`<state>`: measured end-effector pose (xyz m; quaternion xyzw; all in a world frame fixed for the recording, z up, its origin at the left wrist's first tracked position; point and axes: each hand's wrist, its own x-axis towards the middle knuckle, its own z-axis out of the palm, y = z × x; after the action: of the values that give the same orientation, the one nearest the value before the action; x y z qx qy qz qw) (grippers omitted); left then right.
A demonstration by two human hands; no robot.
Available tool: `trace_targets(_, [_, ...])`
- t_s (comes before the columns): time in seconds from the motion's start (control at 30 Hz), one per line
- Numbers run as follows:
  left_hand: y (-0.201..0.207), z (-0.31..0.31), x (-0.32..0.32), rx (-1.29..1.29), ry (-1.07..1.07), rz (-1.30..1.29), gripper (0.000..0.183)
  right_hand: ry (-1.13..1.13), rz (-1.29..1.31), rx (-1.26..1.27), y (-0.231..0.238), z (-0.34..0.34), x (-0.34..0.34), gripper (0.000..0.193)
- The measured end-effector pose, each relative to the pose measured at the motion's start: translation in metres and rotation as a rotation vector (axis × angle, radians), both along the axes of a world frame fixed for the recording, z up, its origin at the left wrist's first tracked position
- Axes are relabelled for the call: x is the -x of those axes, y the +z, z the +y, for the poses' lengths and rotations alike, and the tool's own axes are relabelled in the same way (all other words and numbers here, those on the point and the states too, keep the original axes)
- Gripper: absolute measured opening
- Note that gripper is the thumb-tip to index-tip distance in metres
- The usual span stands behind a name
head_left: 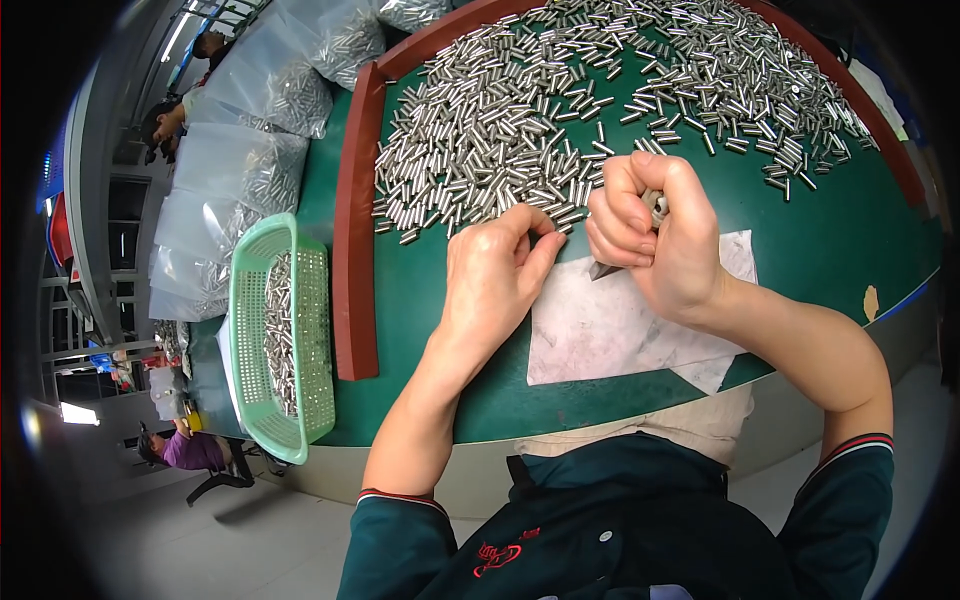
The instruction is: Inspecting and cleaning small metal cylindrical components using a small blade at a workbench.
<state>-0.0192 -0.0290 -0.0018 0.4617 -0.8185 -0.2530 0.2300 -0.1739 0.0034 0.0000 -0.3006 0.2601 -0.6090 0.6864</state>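
Observation:
Small metal pins (490, 130) lie heaped on the green tabletop in front of me. At the heap's near edge, my left hand (492, 262) is closed in a pinch, thumb against forefinger. One pin shows at those fingertips, but whether it is gripped I cannot tell. My right hand (655, 235) is wrapped in a fist around a slim metal tool (602, 270), whose dark pointed tip sticks out below the fingers. Most of that tool is hidden, so its kind is unclear. Beneath the right hand lies a smudged white cloth or sheet (625, 335).
A red-brown raised border (358, 230) fences the pins. Left of it stands a green perforated basket (318, 350) with pins inside. Several clear plastic bags of pins (270, 175) line the table's left side. Other people, one a seated person in purple (195, 452), are farther left.

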Motion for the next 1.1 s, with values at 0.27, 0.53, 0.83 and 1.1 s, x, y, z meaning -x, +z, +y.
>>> trace_targets(0.27, [0.012, 0.015, -0.003, -0.368, -0.146, -0.042, 0.01, -0.016, -0.005, -0.003, -0.001, 0.001, 0.001, 0.036])
trace_targets(0.53, [0.013, 0.017, -0.003, -0.307, -0.155, -0.08, 0.011, -0.034, -0.076, -0.026, 0.003, 0.004, 0.002, 0.033])
trace_targets(0.83, [0.012, 0.016, -0.003, -0.297, -0.172, -0.082, 0.011, -0.022, -0.065, -0.047, 0.004, 0.007, 0.003, 0.033])
trace_targets(1.1, [0.012, 0.017, -0.003, -0.281, -0.188, -0.074, 0.011, 0.033, -0.038, 0.015, 0.001, 0.006, 0.004, 0.035])
